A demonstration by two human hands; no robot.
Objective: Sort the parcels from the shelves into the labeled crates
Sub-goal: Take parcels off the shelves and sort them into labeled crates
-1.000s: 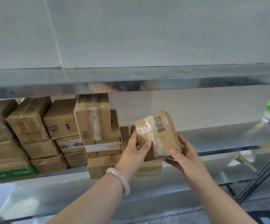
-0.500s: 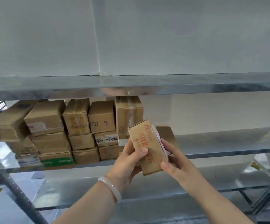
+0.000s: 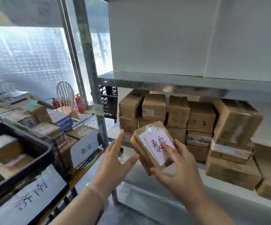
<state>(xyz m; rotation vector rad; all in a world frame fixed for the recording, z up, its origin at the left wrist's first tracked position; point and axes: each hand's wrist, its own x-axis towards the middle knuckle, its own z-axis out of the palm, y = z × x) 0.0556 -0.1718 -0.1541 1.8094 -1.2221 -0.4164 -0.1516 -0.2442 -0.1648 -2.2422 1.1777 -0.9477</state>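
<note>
A small brown cardboard parcel (image 3: 149, 153) is tilted in front of the shelf, its pink handwritten label (image 3: 160, 147) facing me. My right hand (image 3: 178, 169) grips it, thumb under the near corner and index finger on the label. My left hand (image 3: 115, 161) is spread with straight fingers, its thumb tip touching the parcel's lower left side. A wire basket (image 3: 89, 122) with a white handwritten sign (image 3: 84, 150) stands to the left. Nearer me is a black crate (image 3: 39, 148) with its own handwritten sign (image 3: 29, 198). Both hold parcels.
Stacked brown parcels (image 3: 201, 117) fill the metal shelf (image 3: 180, 82) behind my hands; more boxes (image 3: 232, 172) sit at the right. A grey shelf upright (image 3: 95, 98) stands between shelf and crates. A chair (image 3: 65, 91) and red fire extinguishers (image 3: 79, 103) are far left.
My view has swung left, bringing the crates into sight. The parcel has turned so its pink label faces me. My left hand has let go and spread open; the right still holds it.
</note>
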